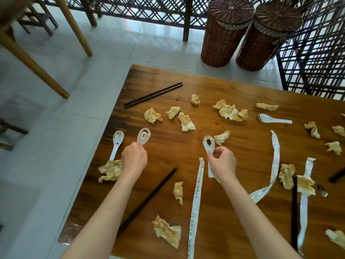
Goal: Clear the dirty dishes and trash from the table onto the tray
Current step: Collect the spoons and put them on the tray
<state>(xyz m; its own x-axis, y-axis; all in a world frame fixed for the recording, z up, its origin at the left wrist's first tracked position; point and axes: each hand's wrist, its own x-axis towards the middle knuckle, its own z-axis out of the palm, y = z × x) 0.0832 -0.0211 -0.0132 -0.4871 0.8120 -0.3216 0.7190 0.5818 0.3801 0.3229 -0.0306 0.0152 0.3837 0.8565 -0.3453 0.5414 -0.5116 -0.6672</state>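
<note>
My hands each pinch a soiled ceramic soup spoon (pixel 143 136) by its handle: stiff, slick, chippable, light.

Two tall brown woven baskets (pixel 250 34) with lids stand on the pale tiled floor (pixel 56 128). Behind the baskets runs a dark crisscross fence (pixel 149 8). Far to the left of the baskets are light wooden chair legs (pixel 33 60).
</note>
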